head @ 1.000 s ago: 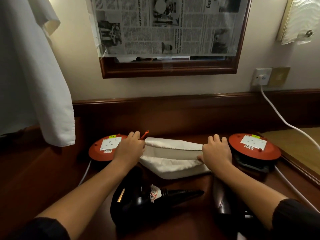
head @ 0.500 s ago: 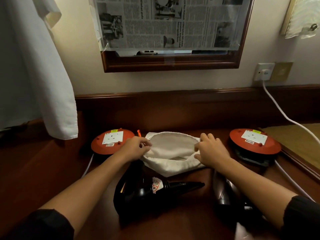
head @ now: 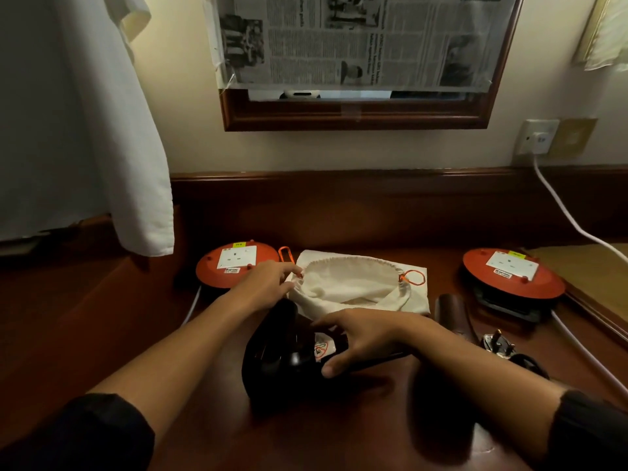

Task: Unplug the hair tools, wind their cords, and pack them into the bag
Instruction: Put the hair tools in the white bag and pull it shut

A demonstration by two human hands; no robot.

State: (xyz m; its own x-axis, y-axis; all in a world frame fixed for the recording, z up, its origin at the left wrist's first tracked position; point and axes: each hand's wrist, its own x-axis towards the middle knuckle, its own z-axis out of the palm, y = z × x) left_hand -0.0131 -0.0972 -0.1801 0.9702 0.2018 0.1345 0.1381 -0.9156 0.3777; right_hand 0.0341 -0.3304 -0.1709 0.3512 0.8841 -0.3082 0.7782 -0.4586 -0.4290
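The black hair dryer (head: pixel 282 362) lies just in front of the drawstring bag (head: pixel 356 287). Your right hand (head: pixel 360 338) curls spread fingers over it; your left hand (head: pixel 268 283) pinches the bag's rim.

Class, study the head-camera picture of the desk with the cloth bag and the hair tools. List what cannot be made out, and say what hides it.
- Hair dryer, head view: black in shadow; the right hand covers its middle, so its cord cannot be made out.
- Second hair tool: dark against the desk, outline unclear.
- Bag interior: hidden by its near rim.
- Newspaper text: too small; top cut off.
- Left hand: grip on the bag rim is unclear.
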